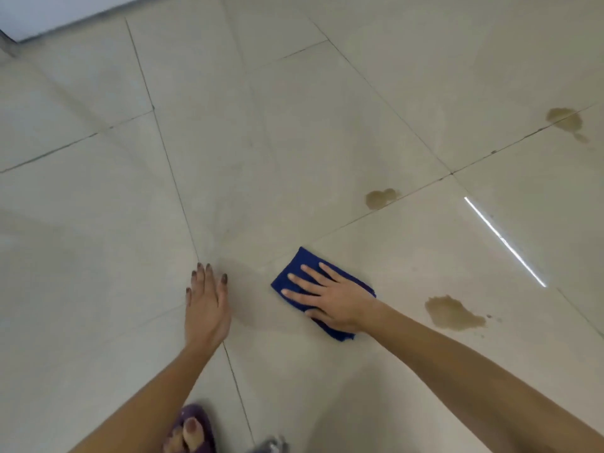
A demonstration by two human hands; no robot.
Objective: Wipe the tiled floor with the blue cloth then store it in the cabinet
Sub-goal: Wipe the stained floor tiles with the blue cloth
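Pressing blue cloth [295,271] — under right hand [330,297], seemingly flat

Stained tiled floor [294,132] under blue cloth [295,268]

- The tiled floor [294,142] is glazed, smooth, pale beige tile with a soft gloss; a thin bright strip of light [503,241] reflects off it.
- Narrow dark grout lines [170,165] run matt between the tiles.
- Brownish stains [454,313] lie on the tile as dull, flat, muddy patches that break the sheen.
- The blue cloth [295,273] is soft, matt textile, deep blue, with a slightly fuzzy nap and folded edges.
- The slipper [196,416] looks like matt purple rubber or foam; which one cannot be told.
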